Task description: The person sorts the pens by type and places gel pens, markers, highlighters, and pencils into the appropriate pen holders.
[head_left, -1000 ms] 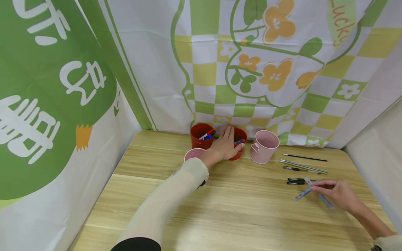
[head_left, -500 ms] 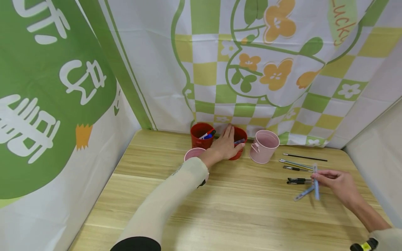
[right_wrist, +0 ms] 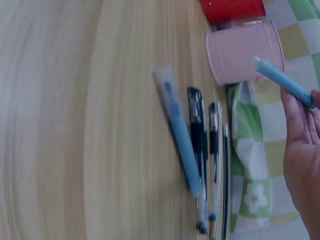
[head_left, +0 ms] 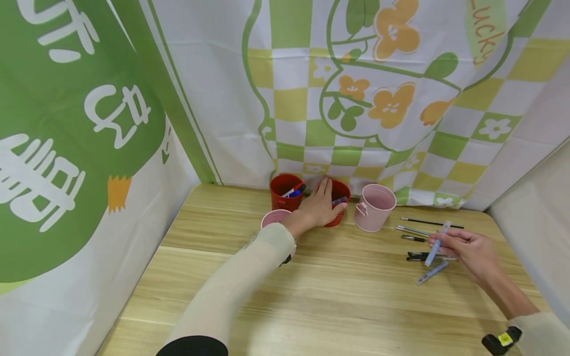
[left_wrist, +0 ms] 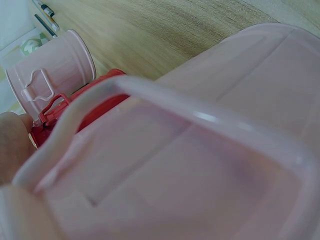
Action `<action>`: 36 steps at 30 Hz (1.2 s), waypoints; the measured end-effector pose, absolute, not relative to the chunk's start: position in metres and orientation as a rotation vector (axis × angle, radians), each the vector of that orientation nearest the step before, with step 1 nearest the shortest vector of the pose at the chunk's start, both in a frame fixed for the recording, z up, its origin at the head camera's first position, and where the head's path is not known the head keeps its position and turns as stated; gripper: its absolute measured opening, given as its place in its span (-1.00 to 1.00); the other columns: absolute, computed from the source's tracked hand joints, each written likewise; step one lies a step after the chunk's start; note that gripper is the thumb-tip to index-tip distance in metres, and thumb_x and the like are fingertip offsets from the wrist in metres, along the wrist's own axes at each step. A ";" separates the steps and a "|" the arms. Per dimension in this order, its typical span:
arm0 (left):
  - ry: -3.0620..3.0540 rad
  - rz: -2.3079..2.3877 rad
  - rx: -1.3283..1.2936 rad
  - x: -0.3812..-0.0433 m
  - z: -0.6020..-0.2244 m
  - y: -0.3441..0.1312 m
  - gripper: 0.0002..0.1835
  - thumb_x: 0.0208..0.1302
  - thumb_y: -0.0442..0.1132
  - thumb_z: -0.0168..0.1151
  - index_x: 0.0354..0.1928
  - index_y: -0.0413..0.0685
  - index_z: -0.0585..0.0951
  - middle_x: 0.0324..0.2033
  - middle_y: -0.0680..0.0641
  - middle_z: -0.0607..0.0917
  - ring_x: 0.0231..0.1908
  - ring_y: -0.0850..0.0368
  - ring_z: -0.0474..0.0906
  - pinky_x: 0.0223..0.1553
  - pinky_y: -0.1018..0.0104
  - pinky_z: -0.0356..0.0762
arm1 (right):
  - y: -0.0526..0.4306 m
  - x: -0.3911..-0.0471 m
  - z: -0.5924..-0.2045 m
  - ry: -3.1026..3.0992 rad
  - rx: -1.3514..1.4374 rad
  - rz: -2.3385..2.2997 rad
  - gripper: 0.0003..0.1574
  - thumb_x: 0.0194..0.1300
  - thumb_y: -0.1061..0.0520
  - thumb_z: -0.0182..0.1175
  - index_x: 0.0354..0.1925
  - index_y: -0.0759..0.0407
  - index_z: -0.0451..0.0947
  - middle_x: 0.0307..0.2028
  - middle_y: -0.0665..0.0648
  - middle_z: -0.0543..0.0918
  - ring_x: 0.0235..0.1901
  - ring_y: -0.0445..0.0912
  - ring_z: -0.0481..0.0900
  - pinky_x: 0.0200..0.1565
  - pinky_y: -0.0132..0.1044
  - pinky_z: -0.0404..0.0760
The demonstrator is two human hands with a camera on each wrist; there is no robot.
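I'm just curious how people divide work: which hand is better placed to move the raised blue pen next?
Likely the right hand: it pinches the raised blue pen. The left hand is farther off, resting on a red bucket.

Pens (head_left: pixel 432 273) lie on the table (head_left: pixel 338 306) right of the rightmost bucket (head_left: pixel 372 220), before what may be pencils (head_left: pixel 413 230).

On the smooth wood-grained table (head_left: pixel 338 306), glossy metal-looking buckets (head_left: pixel 376 216) and plastic pens (head_left: pixel 432 273) are seen; behind it, creased cloth (head_left: pixel 289 105).
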State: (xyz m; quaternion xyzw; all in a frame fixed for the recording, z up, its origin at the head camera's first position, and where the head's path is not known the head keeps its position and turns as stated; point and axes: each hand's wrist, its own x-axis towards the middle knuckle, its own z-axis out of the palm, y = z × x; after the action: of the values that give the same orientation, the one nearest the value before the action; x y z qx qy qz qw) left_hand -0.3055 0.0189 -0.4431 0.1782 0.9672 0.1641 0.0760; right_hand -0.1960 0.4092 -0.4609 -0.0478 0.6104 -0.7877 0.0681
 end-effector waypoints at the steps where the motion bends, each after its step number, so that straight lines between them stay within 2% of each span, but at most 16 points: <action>1: 2.901 0.490 0.534 -0.305 -0.442 0.019 -0.02 0.63 0.35 -0.19 0.72 -0.13 -0.24 0.72 -0.08 -0.25 0.68 -0.02 -0.14 0.54 -0.04 0.25 | 0.407 -0.198 -0.460 1.792 -0.160 -2.404 -0.72 0.55 0.47 0.08 -0.05 0.41 0.74 -0.14 0.33 0.82 -0.11 0.08 0.84 -0.04 -0.23 0.71; 10: 2.890 0.503 0.530 -0.305 -0.442 0.018 -0.02 0.63 0.36 -0.22 0.72 -0.13 -0.25 0.72 -0.08 -0.28 0.68 -0.03 -0.16 0.55 -0.04 0.21 | 0.383 -0.212 -0.455 1.653 -0.283 -2.524 -0.67 0.56 0.53 -0.03 -0.04 0.51 0.70 -0.11 0.36 0.82 -0.06 0.11 0.83 0.01 -0.20 0.71; 16: 2.880 0.494 0.523 -0.307 -0.442 0.019 -0.02 0.63 0.36 -0.22 0.71 -0.12 -0.28 0.72 -0.07 -0.31 0.69 -0.02 -0.19 0.56 -0.02 0.20 | 0.363 -0.222 -0.450 1.575 -0.322 -2.601 -0.63 0.55 0.55 -0.04 -0.02 0.47 0.72 -0.11 0.37 0.81 -0.07 0.10 0.84 0.00 -0.20 0.71; 22: 2.889 0.503 0.536 -0.305 -0.441 0.019 -0.02 0.63 0.36 -0.20 0.72 -0.13 -0.25 0.72 -0.08 -0.28 0.68 -0.03 -0.17 0.54 -0.04 0.24 | 0.343 -0.232 -0.446 1.566 -0.331 -2.648 -0.66 0.53 0.57 -0.02 -0.13 0.48 0.71 -0.17 0.35 0.83 -0.14 0.10 0.85 -0.05 -0.18 0.74; 29: 2.854 0.452 0.499 -0.315 -0.448 0.022 0.00 0.62 0.38 -0.23 0.71 -0.08 -0.33 0.71 -0.02 -0.37 0.69 0.02 -0.24 0.56 -0.02 0.19 | 0.326 -0.241 -0.441 1.554 -0.295 -2.679 -0.68 0.49 0.58 0.03 -0.15 0.51 0.73 -0.22 0.36 0.82 -0.18 0.10 0.86 -0.07 -0.13 0.74; 36: 2.893 0.498 0.544 -0.304 -0.441 0.018 -0.02 0.63 0.35 -0.20 0.72 -0.14 -0.24 0.72 -0.08 -0.27 0.68 -0.04 -0.14 0.54 -0.02 0.24 | 0.312 -0.251 -0.434 1.542 -0.271 -2.743 -0.75 0.45 0.60 0.08 -0.23 0.53 0.70 -0.28 0.38 0.82 -0.24 0.13 0.86 -0.14 -0.17 0.76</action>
State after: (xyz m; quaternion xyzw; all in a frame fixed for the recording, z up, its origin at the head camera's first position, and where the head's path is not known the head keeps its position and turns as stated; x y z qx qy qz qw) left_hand -0.3041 0.0178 -0.4414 0.1815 0.9661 0.1664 0.0777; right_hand -0.2506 0.3120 -0.4341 -0.0859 0.4883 -0.8684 -0.0086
